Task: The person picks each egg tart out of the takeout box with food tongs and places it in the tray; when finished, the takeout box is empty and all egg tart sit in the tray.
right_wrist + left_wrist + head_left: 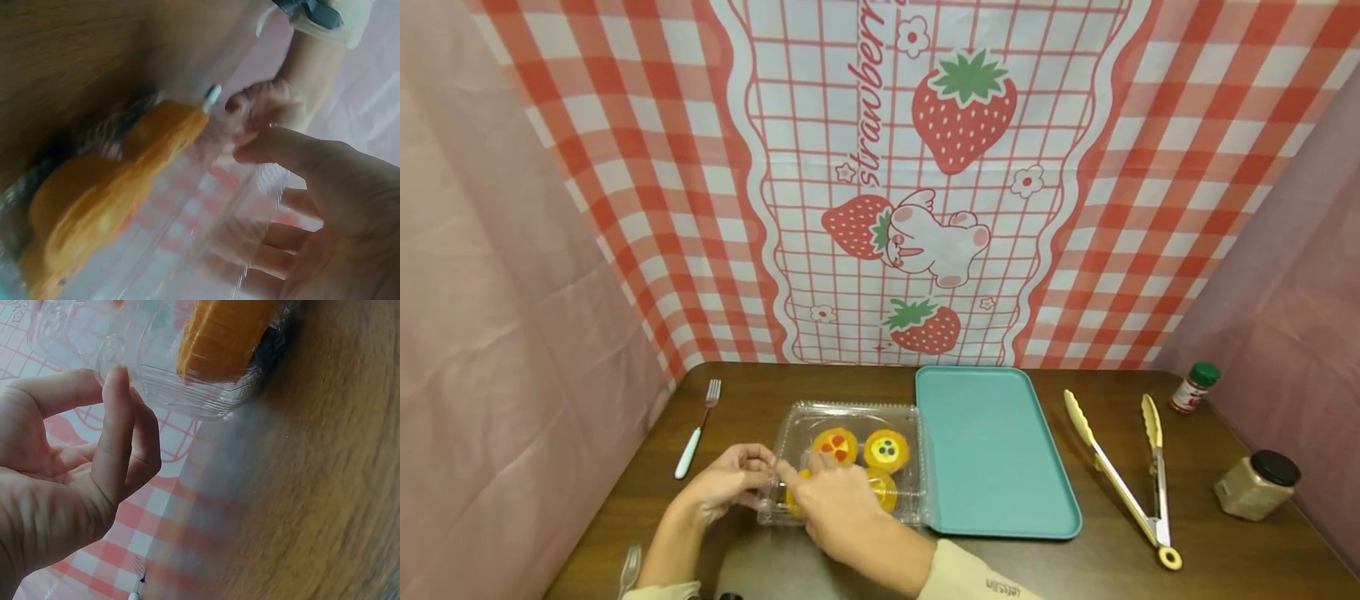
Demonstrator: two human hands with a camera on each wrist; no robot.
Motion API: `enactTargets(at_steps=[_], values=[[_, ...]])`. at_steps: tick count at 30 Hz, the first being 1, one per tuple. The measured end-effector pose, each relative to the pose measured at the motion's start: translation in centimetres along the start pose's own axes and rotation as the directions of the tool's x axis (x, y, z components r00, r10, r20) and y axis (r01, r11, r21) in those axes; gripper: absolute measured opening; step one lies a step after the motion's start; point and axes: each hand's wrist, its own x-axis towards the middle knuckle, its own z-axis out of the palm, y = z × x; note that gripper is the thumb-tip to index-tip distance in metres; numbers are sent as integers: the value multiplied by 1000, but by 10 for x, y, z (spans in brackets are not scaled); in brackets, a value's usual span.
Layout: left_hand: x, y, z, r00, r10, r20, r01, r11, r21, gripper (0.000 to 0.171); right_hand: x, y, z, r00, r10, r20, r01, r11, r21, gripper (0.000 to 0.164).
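Observation:
A clear plastic clamshell box (pixel 917 425) stands on the table and holds several fruit tarts. One tart (pixel 847 440) has red fruit on top, and another tart (pixel 887 451) has dark berries. The tarts in the near row are partly hidden by my right hand. At the box's left edge, my left hand (pixel 727 481) pinches the clear rim between thumb and finger, as the left wrist view shows. My right hand (pixel 842 504) reaches across the lid with its fingers extended and spread on the plastic. Its thumb comes close to my left hand in the right wrist view.
Right of the box lies a teal tray (pixel 996 454), close against it. Farther right are tongs (pixel 1123 492), a green-capped bottle (pixel 1195 388) and a black-lidded jar (pixel 1257 485). A fork (pixel 696 433) lies to the left, and a clear fork (pixel 630 569) near the front.

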Motion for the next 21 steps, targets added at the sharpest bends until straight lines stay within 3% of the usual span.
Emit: enactTargets(at_steps=[7, 15, 18, 21], values=[[-1, -1, 0, 1000, 12, -2, -12, 1000, -16, 19, -27, 30, -3, 992, 105, 69, -107, 994, 19, 76], [0, -1, 1, 998, 46, 40, -45, 999, -12, 21, -46, 52, -5, 956, 208, 207, -221, 974, 44, 81], [-2, -1, 0, 998, 46, 39, -46, 999, -3, 20, -49, 55, -1, 966, 176, 190, -189, 981, 50, 81], [-1, -2, -1, 997, 57, 55, -57, 998, 0, 20, -50, 57, 5, 986, 137, 93, -140, 990, 31, 79]])
